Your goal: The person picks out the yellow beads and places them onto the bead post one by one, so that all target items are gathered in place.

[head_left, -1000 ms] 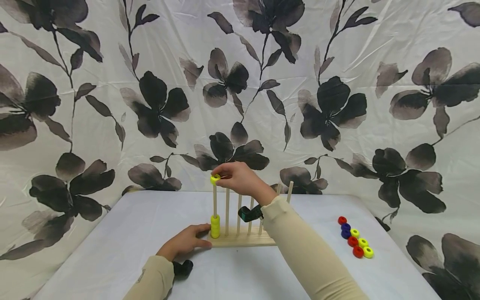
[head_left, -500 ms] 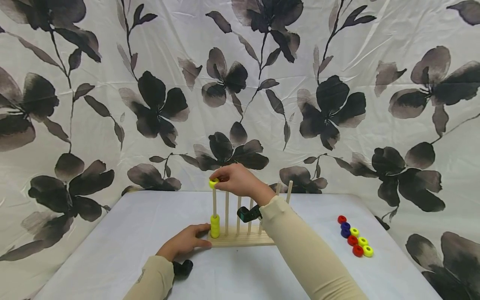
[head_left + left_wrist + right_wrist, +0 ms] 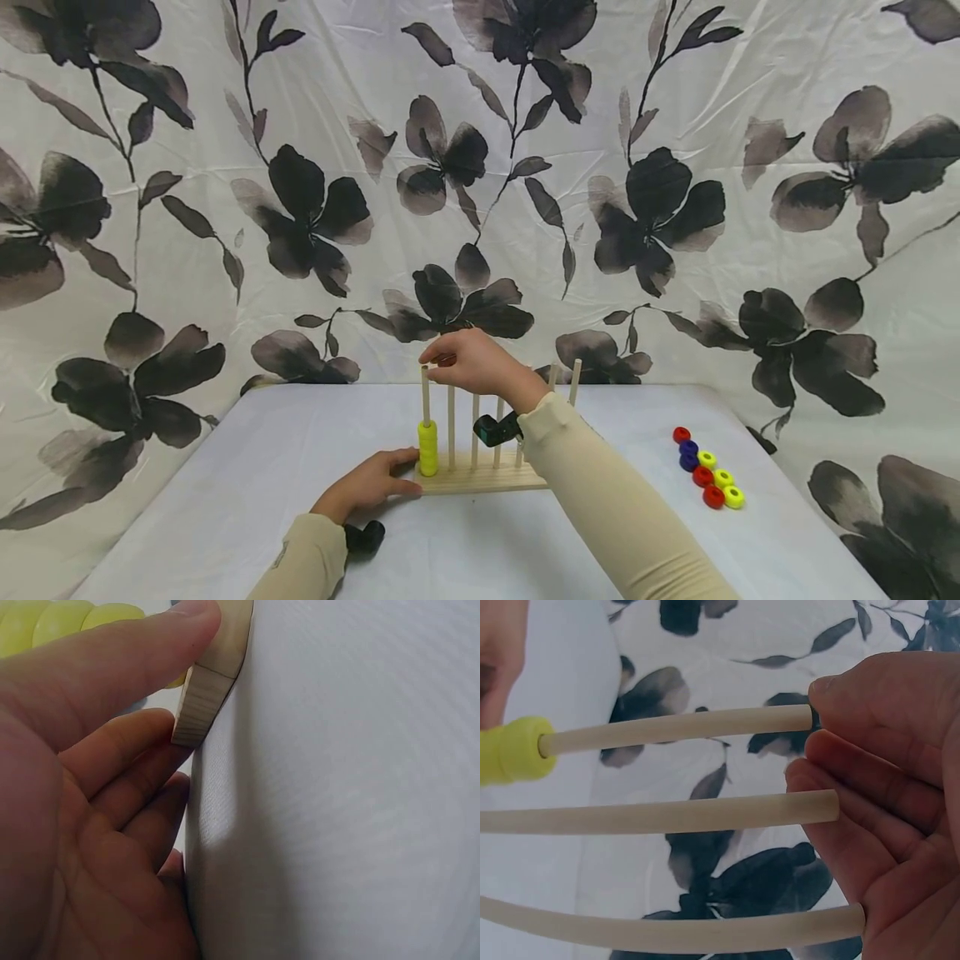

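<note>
Now, in the head view, the left grip (image 3: 371,482) is holding the left end of the wooden base (image 3: 487,479). The right grip (image 3: 480,360) is hovering at the top of the leftmost peg (image 3: 426,398), empty, with its fingers loosely bent. The yellow rings (image 3: 428,450) are sitting stacked low on this peg. Compared with half a second ago, the right grip is no longer carrying a yellow ring at the peg's tip, and the stack is standing taller. Loose rings (image 3: 702,476), red, blue and yellow, are lying well apart to the right on the surface (image 3: 187,500).

In the left wrist view, the thumb is lying against the base, while the fingertips are meeting its far corner.

In the right wrist view, the right grip is standing partly open near the peg's tip; whether it is touching, I cannot tell.
</note>
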